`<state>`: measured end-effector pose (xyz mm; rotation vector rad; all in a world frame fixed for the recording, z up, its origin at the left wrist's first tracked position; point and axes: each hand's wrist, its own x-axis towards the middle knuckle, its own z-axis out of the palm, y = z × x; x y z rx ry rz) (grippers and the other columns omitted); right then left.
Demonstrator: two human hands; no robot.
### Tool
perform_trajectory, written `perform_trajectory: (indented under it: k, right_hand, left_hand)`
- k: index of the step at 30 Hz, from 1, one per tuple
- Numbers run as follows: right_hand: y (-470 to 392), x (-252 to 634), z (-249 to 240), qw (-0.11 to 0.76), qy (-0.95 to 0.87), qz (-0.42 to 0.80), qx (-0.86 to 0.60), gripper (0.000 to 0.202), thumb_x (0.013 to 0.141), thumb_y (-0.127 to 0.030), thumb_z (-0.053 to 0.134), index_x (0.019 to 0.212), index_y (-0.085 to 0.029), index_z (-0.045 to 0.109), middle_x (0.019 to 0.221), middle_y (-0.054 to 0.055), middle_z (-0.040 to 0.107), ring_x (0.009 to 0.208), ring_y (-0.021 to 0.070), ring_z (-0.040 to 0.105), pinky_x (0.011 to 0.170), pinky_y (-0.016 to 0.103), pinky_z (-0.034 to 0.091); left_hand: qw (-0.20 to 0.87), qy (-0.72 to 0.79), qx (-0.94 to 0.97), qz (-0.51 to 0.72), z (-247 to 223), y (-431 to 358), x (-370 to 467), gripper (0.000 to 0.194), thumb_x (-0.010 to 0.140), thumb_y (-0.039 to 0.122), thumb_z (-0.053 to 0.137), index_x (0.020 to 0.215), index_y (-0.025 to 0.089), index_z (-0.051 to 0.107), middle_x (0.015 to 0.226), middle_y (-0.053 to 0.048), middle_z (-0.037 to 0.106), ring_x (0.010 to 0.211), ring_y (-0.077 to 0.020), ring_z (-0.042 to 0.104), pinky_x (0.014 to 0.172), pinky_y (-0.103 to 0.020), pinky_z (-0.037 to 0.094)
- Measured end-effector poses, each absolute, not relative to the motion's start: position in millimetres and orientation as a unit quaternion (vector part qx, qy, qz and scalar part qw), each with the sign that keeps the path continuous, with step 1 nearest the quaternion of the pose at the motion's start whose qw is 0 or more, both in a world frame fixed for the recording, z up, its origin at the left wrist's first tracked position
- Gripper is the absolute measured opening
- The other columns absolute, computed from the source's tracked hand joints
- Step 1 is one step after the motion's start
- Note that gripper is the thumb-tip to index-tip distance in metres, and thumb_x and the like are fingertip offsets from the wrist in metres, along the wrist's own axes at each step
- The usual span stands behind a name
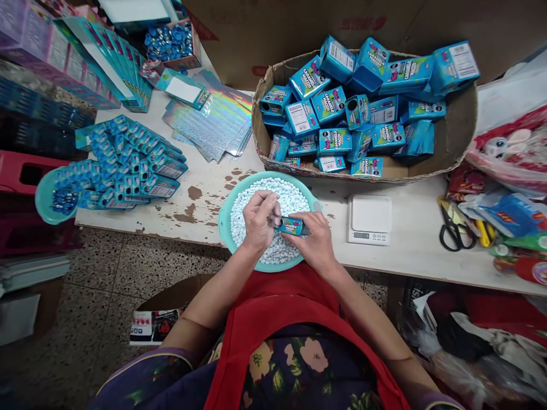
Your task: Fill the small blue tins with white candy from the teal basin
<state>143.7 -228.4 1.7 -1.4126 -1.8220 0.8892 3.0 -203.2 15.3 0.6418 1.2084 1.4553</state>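
A mint-green basin (225, 216) full of small pale candies (278, 257) sits at the table's front edge. Above it my right hand (318, 239) grips a small blue box (292, 226) between thumb and fingers, its printed side facing up. My left hand (260, 221) is at the box's left end, fingers curled and pinched together over the candies; what they hold, if anything, is too small to make out.
Behind is a cardboard tray (453, 151) of blue boxes. A white scale (370, 219) and black scissors (457, 230) lie right. Stacked small boxes (132, 162), holographic sheets (213, 119) and a small basin (45, 196) are left.
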Motion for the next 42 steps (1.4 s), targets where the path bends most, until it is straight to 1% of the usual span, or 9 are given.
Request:
perform_trajectory:
  k: [3, 6, 9, 14, 18, 22, 25, 32, 42]
  right_hand:
    - [-233, 154, 0, 0.354, -0.689, 0.333, -0.538, 0.029, 0.077, -0.033, 0.075, 0.104, -0.028, 0.067, 0.101, 0.003, 0.072, 0.098, 0.0249, 0.060, 0.087, 0.041, 0.046]
    - [-237, 165, -4, 0.361, -0.678, 0.323, -0.553, 0.030, 0.077, -0.034, 0.075, 0.105, -0.030, 0.067, 0.102, 0.003, 0.072, 0.098, 0.0250, 0.061, 0.088, 0.043, 0.047]
    - [-241, 174, -5, 0.357, -0.670, 0.316, -0.569, 0.031, 0.076, -0.036, 0.075, 0.106, -0.029, 0.067, 0.102, 0.004, 0.072, 0.098, 0.0255, 0.061, 0.089, 0.044, 0.048]
    - [-243, 178, 1, 0.386, -0.649, 0.300, -0.582, 0.032, 0.076, -0.035, 0.076, 0.105, -0.027, 0.066, 0.101, 0.004, 0.071, 0.097, 0.0241, 0.062, 0.086, 0.041, 0.050]
    - [-243, 179, 3, 0.388, -0.644, 0.298, -0.588, 0.033, 0.074, -0.035, 0.078, 0.104, -0.027, 0.066, 0.099, 0.004, 0.070, 0.096, 0.0238, 0.062, 0.085, 0.041, 0.051]
    - [-242, 174, 4, 0.362, -0.664, 0.289, -0.587, 0.031, 0.075, -0.034, 0.077, 0.103, -0.027, 0.066, 0.098, 0.004, 0.070, 0.095, 0.0245, 0.061, 0.083, 0.041, 0.051]
    - [-240, 161, 7, 0.344, -0.690, 0.283, -0.570, 0.030, 0.076, -0.035, 0.076, 0.103, -0.026, 0.065, 0.096, 0.004, 0.071, 0.093, 0.0248, 0.061, 0.082, 0.041, 0.050]
    - [-240, 125, 11, 0.273, -0.738, 0.304, -0.537, 0.029, 0.078, -0.039, 0.073, 0.102, -0.025, 0.066, 0.094, 0.006, 0.070, 0.091, 0.0264, 0.060, 0.079, 0.040, 0.047]
    - [-239, 128, 13, 0.283, -0.722, 0.317, -0.546, 0.031, 0.077, -0.040, 0.075, 0.102, -0.025, 0.067, 0.096, 0.005, 0.071, 0.094, 0.0267, 0.061, 0.082, 0.040, 0.047]
  left_hand:
    - [0.482, 0.567, 0.301, 0.596, -11, -190, -15, 0.023, 0.087, 0.042, 0.058, 0.082, 0.020, 0.059, 0.056, 0.004, 0.052, 0.046, -0.0079, 0.046, 0.044, -0.020, 0.037]
    - [0.395, 0.634, 0.479, 0.461, -52, -177, -28, 0.023, 0.086, 0.042, 0.056, 0.084, 0.021, 0.064, 0.081, -0.003, 0.066, 0.081, -0.0176, 0.060, 0.073, -0.030, 0.049]
    - [0.323, 0.629, 0.642, 0.295, -80, -175, -25, 0.024, 0.087, 0.041, 0.055, 0.094, 0.022, 0.067, 0.109, -0.008, 0.065, 0.107, -0.0250, 0.054, 0.096, -0.041, 0.039]
    - [0.258, 0.615, 0.723, 0.178, -85, -195, -11, 0.021, 0.085, 0.041, 0.057, 0.086, 0.020, 0.063, 0.094, -0.010, 0.062, 0.093, -0.0261, 0.054, 0.085, -0.037, 0.040]
    - [0.269, 0.669, 0.632, 0.284, -86, -205, -19, 0.021, 0.081, 0.038, 0.061, 0.069, 0.020, 0.057, 0.071, -0.004, 0.057, 0.074, -0.0196, 0.055, 0.067, -0.028, 0.040]
    - [0.450, 0.671, 0.379, 0.451, -64, -205, -26, 0.030, 0.079, 0.043, 0.061, 0.064, 0.019, 0.052, 0.058, 0.002, 0.050, 0.050, -0.0107, 0.045, 0.047, -0.022, 0.033]
    - [0.570, 0.583, 0.208, 0.540, -26, -207, -24, 0.032, 0.080, 0.047, 0.060, 0.068, 0.020, 0.049, 0.058, 0.003, 0.048, 0.043, -0.0084, 0.041, 0.038, -0.020, 0.027]
    - [0.557, 0.478, 0.214, 0.645, 18, -212, -16, 0.023, 0.078, 0.036, 0.064, 0.073, 0.020, 0.049, 0.068, 0.001, 0.054, 0.062, -0.0109, 0.058, 0.057, -0.024, 0.052]
    - [0.559, 0.484, 0.236, 0.631, 15, -209, -14, 0.022, 0.079, 0.034, 0.067, 0.075, 0.019, 0.051, 0.069, 0.002, 0.056, 0.055, -0.0077, 0.055, 0.052, -0.021, 0.049]
